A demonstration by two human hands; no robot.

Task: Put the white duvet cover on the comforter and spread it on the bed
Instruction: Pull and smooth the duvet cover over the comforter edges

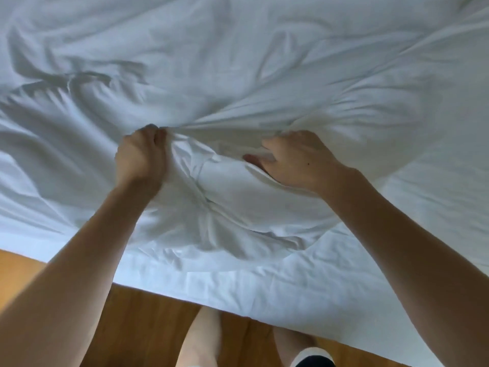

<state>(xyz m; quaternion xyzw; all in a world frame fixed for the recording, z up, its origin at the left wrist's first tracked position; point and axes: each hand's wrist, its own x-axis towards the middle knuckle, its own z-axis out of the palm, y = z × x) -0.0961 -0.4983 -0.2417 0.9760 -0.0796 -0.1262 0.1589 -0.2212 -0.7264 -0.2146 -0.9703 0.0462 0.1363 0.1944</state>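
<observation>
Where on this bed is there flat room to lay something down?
The smooth strip of white sheet along the near bed edge, beside the wooden floor, lies flat. The middle is crowded: left hand and right hand grip the bunched white duvet cover.
</observation>
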